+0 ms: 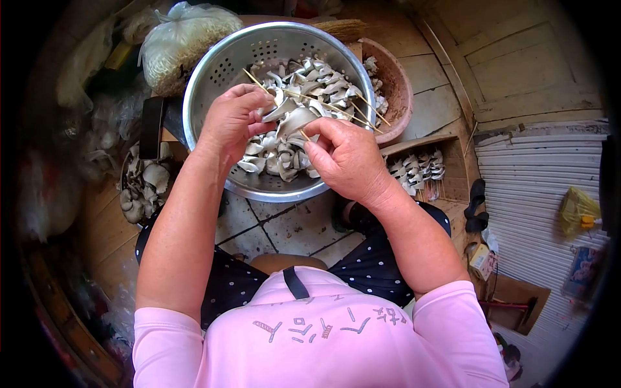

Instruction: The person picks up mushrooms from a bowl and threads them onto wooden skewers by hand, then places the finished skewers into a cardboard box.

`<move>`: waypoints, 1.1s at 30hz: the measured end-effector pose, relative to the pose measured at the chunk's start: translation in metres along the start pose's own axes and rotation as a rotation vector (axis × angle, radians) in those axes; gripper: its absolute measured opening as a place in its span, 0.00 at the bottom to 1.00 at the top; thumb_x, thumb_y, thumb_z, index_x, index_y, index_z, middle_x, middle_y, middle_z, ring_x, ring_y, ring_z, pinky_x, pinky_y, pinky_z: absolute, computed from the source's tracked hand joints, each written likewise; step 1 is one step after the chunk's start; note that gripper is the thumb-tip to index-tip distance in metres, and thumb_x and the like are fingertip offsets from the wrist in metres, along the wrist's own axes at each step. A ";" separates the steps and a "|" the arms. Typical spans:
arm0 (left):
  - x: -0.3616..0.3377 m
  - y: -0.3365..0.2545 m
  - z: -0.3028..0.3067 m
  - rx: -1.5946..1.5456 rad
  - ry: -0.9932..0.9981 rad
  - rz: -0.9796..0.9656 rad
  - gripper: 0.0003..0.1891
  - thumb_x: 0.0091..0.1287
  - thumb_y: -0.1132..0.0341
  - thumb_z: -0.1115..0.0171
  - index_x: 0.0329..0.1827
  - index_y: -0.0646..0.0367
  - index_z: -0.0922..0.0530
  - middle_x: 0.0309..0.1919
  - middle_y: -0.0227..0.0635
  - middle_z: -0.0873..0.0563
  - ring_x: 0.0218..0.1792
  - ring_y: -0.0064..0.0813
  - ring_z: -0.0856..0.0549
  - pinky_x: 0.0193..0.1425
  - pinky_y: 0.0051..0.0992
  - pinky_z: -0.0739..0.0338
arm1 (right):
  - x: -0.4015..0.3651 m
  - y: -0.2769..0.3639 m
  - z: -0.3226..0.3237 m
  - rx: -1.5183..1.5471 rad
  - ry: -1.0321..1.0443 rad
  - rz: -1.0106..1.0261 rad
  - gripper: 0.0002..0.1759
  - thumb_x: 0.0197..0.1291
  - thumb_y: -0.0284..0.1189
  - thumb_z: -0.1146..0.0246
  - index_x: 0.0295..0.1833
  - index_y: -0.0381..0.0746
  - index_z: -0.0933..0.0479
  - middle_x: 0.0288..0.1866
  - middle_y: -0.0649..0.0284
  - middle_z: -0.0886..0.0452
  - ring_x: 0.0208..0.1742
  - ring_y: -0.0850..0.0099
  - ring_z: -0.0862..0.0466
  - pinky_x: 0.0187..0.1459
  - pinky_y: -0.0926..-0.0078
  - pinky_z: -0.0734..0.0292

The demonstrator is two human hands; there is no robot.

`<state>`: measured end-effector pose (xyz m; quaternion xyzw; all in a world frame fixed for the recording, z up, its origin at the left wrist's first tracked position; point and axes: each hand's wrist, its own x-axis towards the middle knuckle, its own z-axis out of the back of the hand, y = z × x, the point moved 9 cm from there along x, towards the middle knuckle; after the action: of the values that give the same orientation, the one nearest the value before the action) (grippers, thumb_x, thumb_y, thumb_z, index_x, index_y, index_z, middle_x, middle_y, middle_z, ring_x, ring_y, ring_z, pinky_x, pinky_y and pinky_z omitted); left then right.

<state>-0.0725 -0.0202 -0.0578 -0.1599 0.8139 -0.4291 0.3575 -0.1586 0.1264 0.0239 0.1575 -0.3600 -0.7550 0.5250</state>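
Observation:
Over a large metal colander point(226, 184), both of my hands work close together. My left hand point(236, 116) is closed on a pale mushroom piece at its fingertips, beside a thin wooden skewer. Thumb and forefinger of my right hand point(343, 155) pinch the end of another skewer point(304, 134) next to a grey-white mushroom piece point(296, 121). Torn mushroom pieces point(284, 161) fill much of the colander below. Several more skewers point(330, 107) lie across the pieces, some with mushroom threaded on them.
Behind the colander's right side is a pink basin point(404, 97). A cardboard box point(456, 152) at the right holds skewered mushrooms point(417, 171). Whole mushrooms point(145, 181) sit at the left, below a tied plastic bag point(184, 45).

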 end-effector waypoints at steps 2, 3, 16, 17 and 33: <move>0.001 0.002 0.000 -0.003 -0.002 0.001 0.10 0.62 0.70 0.35 0.45 0.60 0.24 0.38 0.32 0.18 0.35 0.22 0.16 0.43 0.29 0.14 | 0.000 -0.002 -0.003 0.012 0.030 -0.028 0.09 0.57 0.29 0.37 0.43 0.37 0.21 0.36 0.50 0.18 0.38 0.52 0.17 0.43 0.58 0.22; 0.001 0.002 0.000 -0.007 -0.003 0.002 0.10 0.61 0.71 0.35 0.44 0.60 0.23 0.38 0.32 0.18 0.35 0.21 0.17 0.42 0.28 0.14 | -0.001 -0.002 -0.003 0.011 0.034 -0.029 0.10 0.57 0.29 0.37 0.43 0.37 0.21 0.36 0.50 0.17 0.39 0.52 0.17 0.43 0.57 0.22; 0.001 0.004 -0.001 0.032 -0.010 0.004 0.08 0.65 0.69 0.36 0.44 0.57 0.25 0.38 0.32 0.16 0.36 0.22 0.14 0.37 0.25 0.15 | -0.001 -0.001 -0.004 -0.015 0.046 -0.025 0.11 0.56 0.29 0.36 0.44 0.36 0.21 0.36 0.49 0.17 0.38 0.50 0.16 0.43 0.56 0.21; 0.000 0.004 -0.002 0.032 -0.014 0.006 0.08 0.65 0.69 0.36 0.44 0.57 0.25 0.38 0.32 0.16 0.36 0.23 0.14 0.37 0.25 0.15 | -0.001 -0.001 -0.005 -0.015 0.047 -0.025 0.11 0.56 0.29 0.36 0.44 0.36 0.21 0.36 0.49 0.17 0.38 0.50 0.16 0.43 0.56 0.21; 0.004 0.011 -0.002 0.110 -0.013 0.026 0.07 0.64 0.70 0.36 0.42 0.57 0.24 0.37 0.31 0.15 0.35 0.22 0.14 0.37 0.23 0.16 | -0.004 0.000 -0.009 -0.060 0.042 0.022 0.11 0.56 0.28 0.34 0.45 0.37 0.22 0.25 0.60 0.21 0.32 0.61 0.20 0.37 0.64 0.25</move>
<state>-0.0761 -0.0149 -0.0672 -0.1323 0.7888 -0.4674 0.3767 -0.1519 0.1264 0.0173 0.1537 -0.3280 -0.7561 0.5452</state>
